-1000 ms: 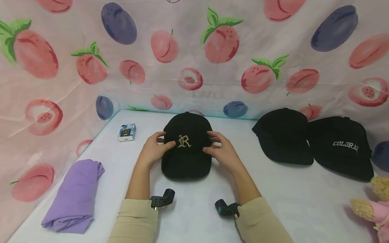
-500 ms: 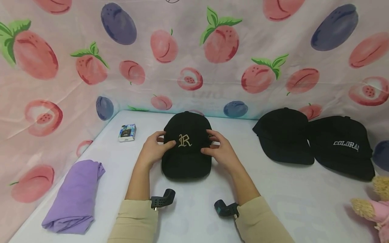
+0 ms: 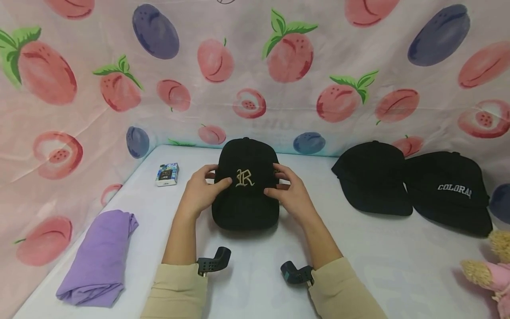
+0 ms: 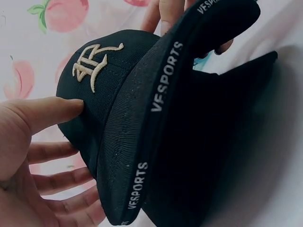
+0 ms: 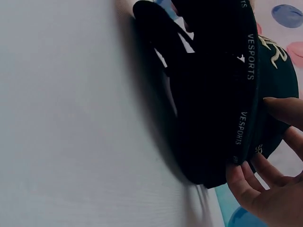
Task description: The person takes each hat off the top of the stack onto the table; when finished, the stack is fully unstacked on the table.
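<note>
A black baseball cap with a gold letter R embroidered on its front is between my two hands in the head view. My left hand grips its left side, thumb on the front panel and fingers along the side. On the opposite side my right hand holds it the same way, its thumb near the brim. In the left wrist view the brim carries white VESPORTS lettering along its edge. The right wrist view looks under the cap, where the space is dark, and shows it raised off the white surface.
Two more black caps lie at the right: a plain one and one lettered COLORA. A small blue box and folded purple cloth are at the left. A pink-clothed doll is at the right edge.
The cap with the R has risen slightly and tilted a little, both hands moving up with it. The other caps, box, cloth and doll have stayed put.
</note>
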`<state>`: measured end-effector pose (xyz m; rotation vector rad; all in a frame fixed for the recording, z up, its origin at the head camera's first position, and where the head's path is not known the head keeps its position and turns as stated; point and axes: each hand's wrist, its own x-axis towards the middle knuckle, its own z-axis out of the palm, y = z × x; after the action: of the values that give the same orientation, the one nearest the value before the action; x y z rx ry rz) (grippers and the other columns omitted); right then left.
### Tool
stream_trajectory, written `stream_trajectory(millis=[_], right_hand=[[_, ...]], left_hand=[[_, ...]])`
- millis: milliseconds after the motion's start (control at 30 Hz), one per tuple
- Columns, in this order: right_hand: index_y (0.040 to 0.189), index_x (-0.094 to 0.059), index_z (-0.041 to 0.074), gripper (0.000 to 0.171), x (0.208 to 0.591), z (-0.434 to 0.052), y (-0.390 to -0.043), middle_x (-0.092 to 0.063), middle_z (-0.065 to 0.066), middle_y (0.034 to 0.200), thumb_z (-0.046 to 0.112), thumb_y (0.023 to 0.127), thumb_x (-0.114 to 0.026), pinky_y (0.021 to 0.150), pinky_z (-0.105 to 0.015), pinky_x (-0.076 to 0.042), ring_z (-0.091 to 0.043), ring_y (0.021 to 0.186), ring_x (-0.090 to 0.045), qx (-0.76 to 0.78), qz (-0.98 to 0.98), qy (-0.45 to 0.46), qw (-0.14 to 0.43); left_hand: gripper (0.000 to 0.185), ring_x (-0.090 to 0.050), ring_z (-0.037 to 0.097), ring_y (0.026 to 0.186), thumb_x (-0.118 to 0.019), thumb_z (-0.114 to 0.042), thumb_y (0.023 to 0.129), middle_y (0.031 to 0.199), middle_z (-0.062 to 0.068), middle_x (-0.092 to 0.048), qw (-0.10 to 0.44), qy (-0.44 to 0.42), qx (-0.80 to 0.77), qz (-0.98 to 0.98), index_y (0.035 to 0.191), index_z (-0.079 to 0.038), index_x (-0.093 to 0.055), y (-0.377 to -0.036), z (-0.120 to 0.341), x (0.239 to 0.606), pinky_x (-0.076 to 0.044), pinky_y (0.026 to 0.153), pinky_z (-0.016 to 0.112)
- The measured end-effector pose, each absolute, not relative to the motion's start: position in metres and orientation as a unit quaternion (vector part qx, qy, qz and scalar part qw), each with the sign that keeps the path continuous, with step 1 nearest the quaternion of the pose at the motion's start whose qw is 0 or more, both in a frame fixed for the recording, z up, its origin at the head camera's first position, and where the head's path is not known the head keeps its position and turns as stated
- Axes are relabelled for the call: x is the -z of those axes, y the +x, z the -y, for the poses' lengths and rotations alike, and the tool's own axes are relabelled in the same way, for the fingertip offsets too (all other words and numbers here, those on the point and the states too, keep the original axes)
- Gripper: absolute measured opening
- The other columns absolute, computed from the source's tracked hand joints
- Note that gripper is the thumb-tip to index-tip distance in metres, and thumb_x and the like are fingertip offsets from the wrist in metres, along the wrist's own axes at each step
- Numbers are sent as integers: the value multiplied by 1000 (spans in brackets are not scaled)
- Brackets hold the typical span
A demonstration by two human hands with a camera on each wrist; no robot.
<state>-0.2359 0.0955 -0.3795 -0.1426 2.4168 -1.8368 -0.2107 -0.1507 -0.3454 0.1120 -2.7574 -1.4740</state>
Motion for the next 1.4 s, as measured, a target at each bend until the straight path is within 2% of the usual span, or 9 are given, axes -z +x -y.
stream_trajectory(millis=[500, 867, 1400], right_hand=[[155, -45, 32, 76, 362, -107, -234, -49, -7, 153, 15, 89, -79, 109, -51, -50, -31, 132, -57, 616, -784, -68, 34], [157, -43, 31, 76, 353, -118, -235, -47, -10, 156, 16, 91, -77, 115, -52, -45, -33, 137, -54, 619, -782, -67, 27], [158, -42, 29, 76, 337, -129, -229, -45, -9, 158, 15, 92, -76, 113, -52, -46, -33, 138, -51, 630, -772, -83, 8]], left_hand=[[68, -59, 38, 129, -69, -39, 97, 151, 19, -52, 28, 23, 484, 874, 155, -13, -45, -204, 143, 330, -52, 103, 53], [65, -60, 36, 128, -74, -27, 95, 151, 17, -53, 34, 13, 509, 860, 153, -14, -48, -202, 138, 326, -54, 103, 51], [65, -58, 33, 125, -75, -31, 95, 150, 12, -54, 65, 11, 521, 851, 153, -21, -49, -201, 126, 319, -54, 101, 51]])
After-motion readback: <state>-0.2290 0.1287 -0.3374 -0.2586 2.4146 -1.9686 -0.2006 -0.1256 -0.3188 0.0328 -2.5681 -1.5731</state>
